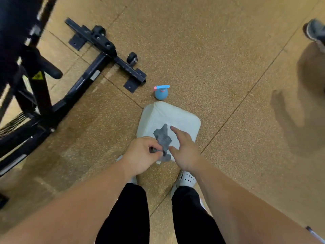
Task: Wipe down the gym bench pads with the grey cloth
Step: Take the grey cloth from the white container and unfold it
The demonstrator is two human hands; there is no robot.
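Note:
A crumpled grey cloth [163, 138] hangs above a white tub [175, 115] on the floor in front of my feet. My left hand [142, 154] pinches the cloth's lower part between thumb and curled fingers. Beside the cloth, my right hand [184, 150] has its fingers stretched forward and holds nothing. The gym bench stands at the left: its black pad [12, 27] fills the top left corner, and its black steel frame [82, 80] runs across the floor.
A blue spray bottle [161, 93] with a pink and blue trigger stands just beyond the tub. Another person's shoe [314, 30] shows at the top right edge, with shadows on the speckled tan floor. The bench's foot bar and wheel [132, 58] lie left of the bottle.

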